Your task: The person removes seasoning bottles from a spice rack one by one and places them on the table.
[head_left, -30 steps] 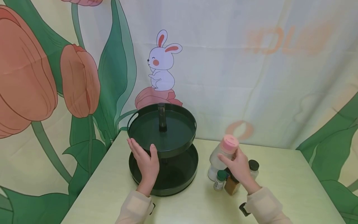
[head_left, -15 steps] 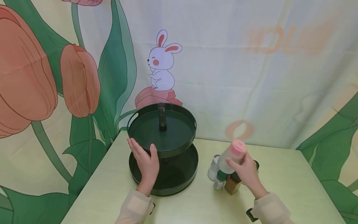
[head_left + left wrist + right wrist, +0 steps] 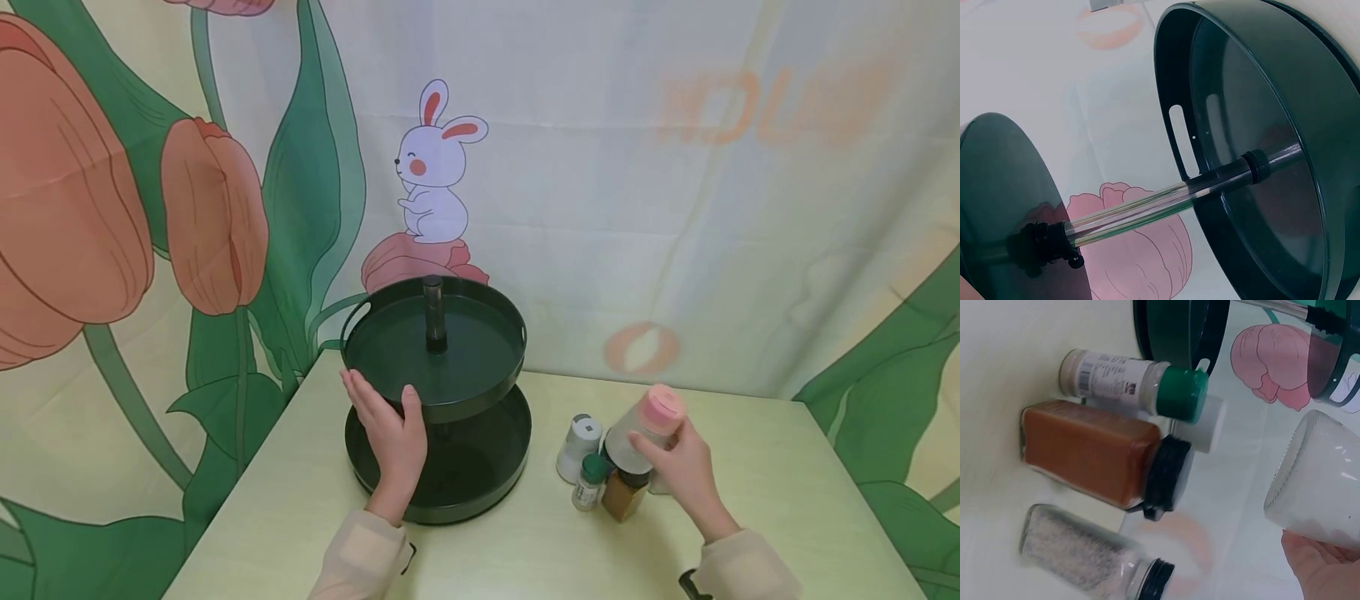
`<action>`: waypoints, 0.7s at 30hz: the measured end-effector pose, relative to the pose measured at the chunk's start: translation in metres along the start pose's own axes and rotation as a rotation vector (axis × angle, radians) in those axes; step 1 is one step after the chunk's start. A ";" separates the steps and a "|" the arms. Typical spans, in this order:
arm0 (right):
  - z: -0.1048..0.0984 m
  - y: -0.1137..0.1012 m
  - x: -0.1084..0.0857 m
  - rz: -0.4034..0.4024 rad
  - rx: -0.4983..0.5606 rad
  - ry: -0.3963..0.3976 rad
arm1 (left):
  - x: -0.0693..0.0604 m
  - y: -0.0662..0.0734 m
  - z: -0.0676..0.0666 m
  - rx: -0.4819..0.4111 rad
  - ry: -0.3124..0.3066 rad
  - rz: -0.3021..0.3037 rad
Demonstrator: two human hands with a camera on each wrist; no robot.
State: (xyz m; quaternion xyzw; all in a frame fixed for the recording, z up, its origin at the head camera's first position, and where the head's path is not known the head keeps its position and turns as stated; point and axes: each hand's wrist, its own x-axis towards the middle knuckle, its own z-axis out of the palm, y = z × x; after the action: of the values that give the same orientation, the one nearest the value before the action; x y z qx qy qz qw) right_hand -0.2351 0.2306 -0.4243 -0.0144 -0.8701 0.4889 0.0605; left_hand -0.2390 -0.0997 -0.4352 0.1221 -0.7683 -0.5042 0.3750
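Observation:
My right hand (image 3: 686, 475) grips a translucent bottle with a pink cap (image 3: 637, 435) between thumb and fingers. The bottle is tilted and held above the spice jars; in the right wrist view its base (image 3: 1316, 481) shows off the table. My left hand (image 3: 393, 442) rests on the near left side of a dark green two-tier tray stand, fingers straight against the wall of the upper tray (image 3: 472, 408). Below it is the lower tray (image 3: 450, 507). A clear central post (image 3: 1129, 215) joins the tiers in the left wrist view.
Under the bottle stand a green-capped spice jar (image 3: 587, 487), a black-capped jar of brown powder (image 3: 622, 497) and a white-topped shaker (image 3: 579, 450). A black-capped jar of coarse pale grains (image 3: 1079, 547) is mostly hidden in the head view. A printed curtain (image 3: 562, 208) hangs behind the table.
My right hand has carried the pink-capped bottle to the right and lower, nearer the camera, uncovering the white-topped shaker. My left hand and the tray stand have stayed put.

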 end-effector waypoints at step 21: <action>-0.018 0.026 -0.001 0.049 -0.061 0.066 | 0.000 0.001 -0.001 0.006 -0.008 -0.004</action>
State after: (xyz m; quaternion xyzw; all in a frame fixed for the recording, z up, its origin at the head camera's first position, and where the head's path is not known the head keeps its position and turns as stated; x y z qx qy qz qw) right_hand -0.2328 0.2595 -0.4377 -0.0535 -0.8815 0.4627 0.0769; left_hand -0.2381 -0.0997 -0.4343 0.1226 -0.7709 -0.5032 0.3706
